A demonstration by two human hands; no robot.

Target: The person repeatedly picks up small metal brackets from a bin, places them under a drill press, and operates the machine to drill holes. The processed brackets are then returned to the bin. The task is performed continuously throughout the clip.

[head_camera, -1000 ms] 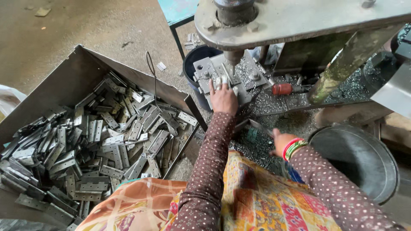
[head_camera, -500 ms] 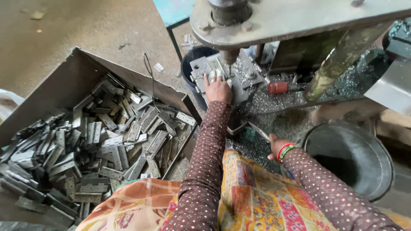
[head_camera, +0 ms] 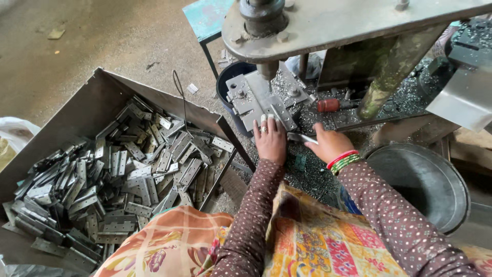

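In the upper middle of the frame the left hand (head_camera: 270, 139) lies palm down with its fingers stretched flat, fingertips pressing on the near edge of a grey metal fixture plate (head_camera: 259, 100) that sits under the spindle of a drill press (head_camera: 262, 15); this grip is open and holds nothing. Just to its right the right hand (head_camera: 328, 145), with red and green bangles at the wrist, is closed around a flat metal strip (head_camera: 301, 137), pinching its right end so that the strip points left toward the left hand, lying low over the machine table (head_camera: 359, 115) and close beside the fixture plate. Whether the strip touches the plate cannot be told. The table around the plate is strewn with shiny metal shavings, and a small red-capped part (head_camera: 328, 105) lies on it just above the right hand. In the left half of the frame an open sheet-metal bin (head_camera: 77, 115) is heaped with flat, holed metal hinge plates (head_camera: 123, 179). At the lower right, beside the right forearm, stands a round metal basin (head_camera: 425, 179). A teal stool (head_camera: 207, 18) stands on the concrete floor at the top, left of the machine head.
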